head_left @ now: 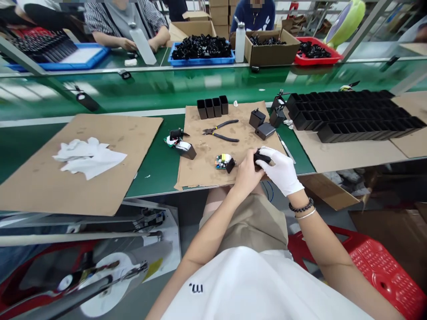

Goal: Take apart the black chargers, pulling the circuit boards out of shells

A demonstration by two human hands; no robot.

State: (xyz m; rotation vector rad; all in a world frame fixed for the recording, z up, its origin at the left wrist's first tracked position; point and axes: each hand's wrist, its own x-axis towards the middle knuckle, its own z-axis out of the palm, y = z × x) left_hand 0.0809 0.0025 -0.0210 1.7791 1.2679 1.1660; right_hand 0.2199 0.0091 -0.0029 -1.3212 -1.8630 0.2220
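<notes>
My left hand [247,174] is bare and my right hand [282,171] wears a white glove. Both are closed on one small black plastic housing [261,158] at the near edge of a brown cardboard mat [207,160]. Just left of my hands lies a small circuit board [224,162] with a yellow part. Black pliers [220,131] lie in the middle of the mat. Two loose black housings [262,124] sit beyond my hands, and a row of open black cases [212,107] stands at the mat's far edge.
Rows of black cases [353,113] fill the cardboard at right. A white cloth [88,155] lies on cardboard at left. Another board with a black part [180,144] rests on the green table. Across the conveyor, people work beside bins of black parts [202,49]. A red stool [376,266] stands at lower right.
</notes>
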